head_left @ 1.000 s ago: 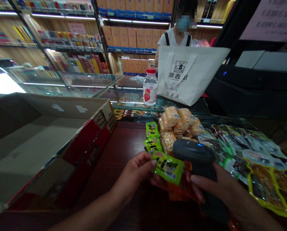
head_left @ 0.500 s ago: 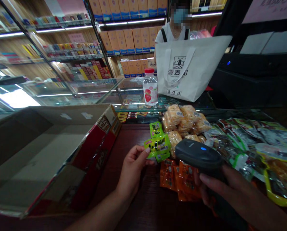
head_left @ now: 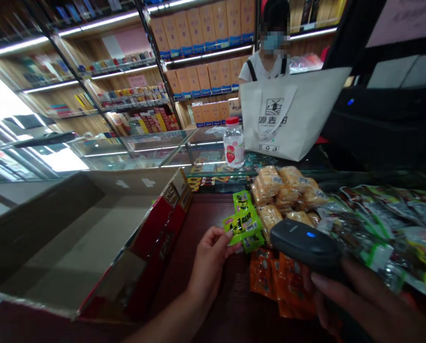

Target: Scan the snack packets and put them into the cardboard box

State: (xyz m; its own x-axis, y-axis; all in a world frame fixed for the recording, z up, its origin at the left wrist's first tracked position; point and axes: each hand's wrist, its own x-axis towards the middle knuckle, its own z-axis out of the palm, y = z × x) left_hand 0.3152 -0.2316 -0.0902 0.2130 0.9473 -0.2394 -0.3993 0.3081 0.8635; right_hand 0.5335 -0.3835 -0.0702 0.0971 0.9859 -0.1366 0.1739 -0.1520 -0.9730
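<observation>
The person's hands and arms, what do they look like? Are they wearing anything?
The left hand is bare, with no glove, ring or watch showing, and its forearm shows no sleeve. The right hand wears no glove either, but it's dim and blurry, so I can't tell about rings. No sleeve shows there.

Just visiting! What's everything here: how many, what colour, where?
Table: one, dark red, foreground
Green packets: at least three, green, centre
Orange packets: several, orange, centre front
Wrapped snacks: many, golden, beside green packets
Scanner: one, dark grey, right of centre
Pouches: many, mixed, right
Glass counter: at least one, clear, midground
Tote bag: one, white, on counter
Bottle: one, clear, red cap, beside bag
Open box: one, red outside, left
Shelf boxes: many, orange, background
Other shelf goods: uncountable, mixed, upper left
Person: one, white top, behind bag
Left grip: one, bare hand, pinching green packet
Right grip: one, bare hand, around scanner
</observation>
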